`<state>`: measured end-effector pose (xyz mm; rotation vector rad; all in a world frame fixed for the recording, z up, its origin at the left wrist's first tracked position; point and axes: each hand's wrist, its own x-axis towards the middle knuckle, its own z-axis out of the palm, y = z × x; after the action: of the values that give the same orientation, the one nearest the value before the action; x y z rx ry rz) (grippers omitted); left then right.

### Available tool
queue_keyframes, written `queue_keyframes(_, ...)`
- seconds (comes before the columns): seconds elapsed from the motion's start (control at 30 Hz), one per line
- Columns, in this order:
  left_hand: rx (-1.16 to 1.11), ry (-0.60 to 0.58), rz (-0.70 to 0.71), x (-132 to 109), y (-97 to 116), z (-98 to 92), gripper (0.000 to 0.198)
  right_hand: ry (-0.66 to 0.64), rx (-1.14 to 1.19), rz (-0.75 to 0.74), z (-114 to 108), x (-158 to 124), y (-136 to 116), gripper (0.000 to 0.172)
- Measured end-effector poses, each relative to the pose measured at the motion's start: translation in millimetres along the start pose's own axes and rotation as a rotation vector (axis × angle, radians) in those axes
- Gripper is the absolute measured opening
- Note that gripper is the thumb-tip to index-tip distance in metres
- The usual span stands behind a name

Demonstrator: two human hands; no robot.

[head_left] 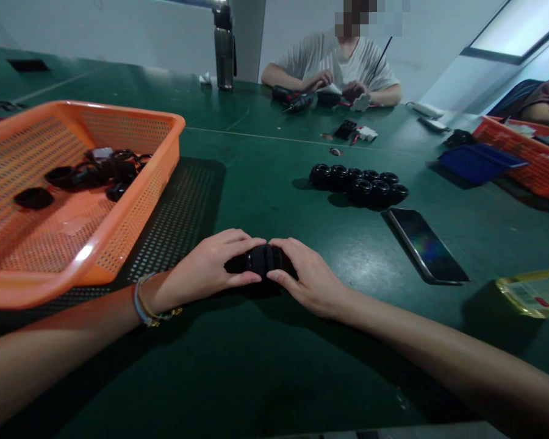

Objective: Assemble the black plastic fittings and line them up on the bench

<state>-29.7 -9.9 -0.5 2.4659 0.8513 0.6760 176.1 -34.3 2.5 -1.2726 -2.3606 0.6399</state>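
Note:
Two black round plastic parts meet end to end between my hands, low over the green table [201,372]. My left hand [215,262] has its thumb and fingers closed round the left black part [256,261]. Round the right black part [274,259], the thumb and fingers of my right hand [311,274] are closed as well. Whether the two parts are joined or only touching, I cannot tell. Further off to the right, several similar black round parts [361,183] stand grouped in rows.
An orange basket [132,235] holding loose black parts stands at left. A phone [427,247] and a yellow-edged packet [535,292] lie at right. Further back are a blue tray [478,161], a red basket [531,155], a bottle [224,52], a power tool [297,100] and a seated person [333,61].

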Motion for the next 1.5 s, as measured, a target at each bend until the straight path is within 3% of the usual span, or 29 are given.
queue_keyframes(0.17,-0.038,-0.010,-0.047,2,1,-1.3,0.042,0.054,0.015,-0.012,4,-1,3,0.028)
queue_keyframes(0.37,-0.134,-0.101,-0.124,5,0,-6.1,0.045,0.166,0.051,-0.117,6,-3,7,0.029)
queue_keyframes(0.73,-0.055,-0.100,-0.122,6,1,-2.2,0.038,0.131,0.041,-0.131,4,-3,7,0.028)
queue_keyframes(1.17,0.132,-0.011,0.005,0,6,3.2,0.035,0.096,0.025,-0.126,3,-5,7,0.027)
queue_keyframes(1.5,0.298,0.046,0.182,-2,6,4.2,0.036,0.124,0.000,-0.204,5,-7,10,0.031)
